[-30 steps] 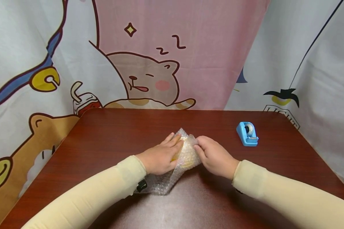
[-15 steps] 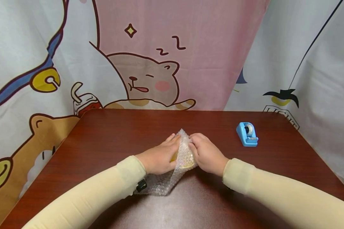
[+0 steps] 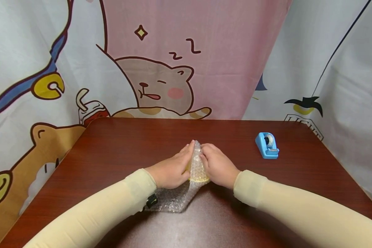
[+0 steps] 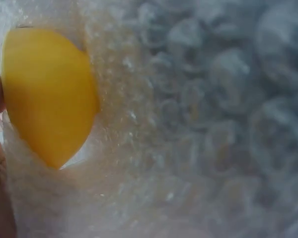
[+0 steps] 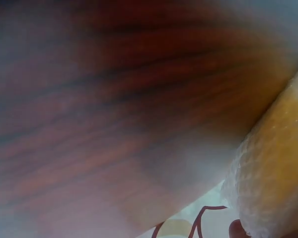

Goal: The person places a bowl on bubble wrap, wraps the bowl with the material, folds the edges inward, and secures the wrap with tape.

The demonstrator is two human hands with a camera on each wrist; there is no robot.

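A sheet of bubble wrap stands folded around a smooth yellow object between both hands. The object's curved side shows bare in the left wrist view; a yellow rim shows through the wrap in the head view. My left hand presses against its left side with fingers straight, over a loose flap of wrap lying toward the front. On the other side my right hand grips the wrap with curled fingers. From the right wrist, the wrapped side appears at the right edge. The hands hide most of the yellow object.
A light blue tape dispenser with a roll of clear tape stands at the back right of the dark red-brown table. Behind the table hangs a cartoon-printed curtain. A small black device sits beneath the left wrist.
My right hand has moved left, bringing the wrap's right side in against the yellow object. The left fingers have drawn more upright beside it, and the gap between the hands has narrowed.
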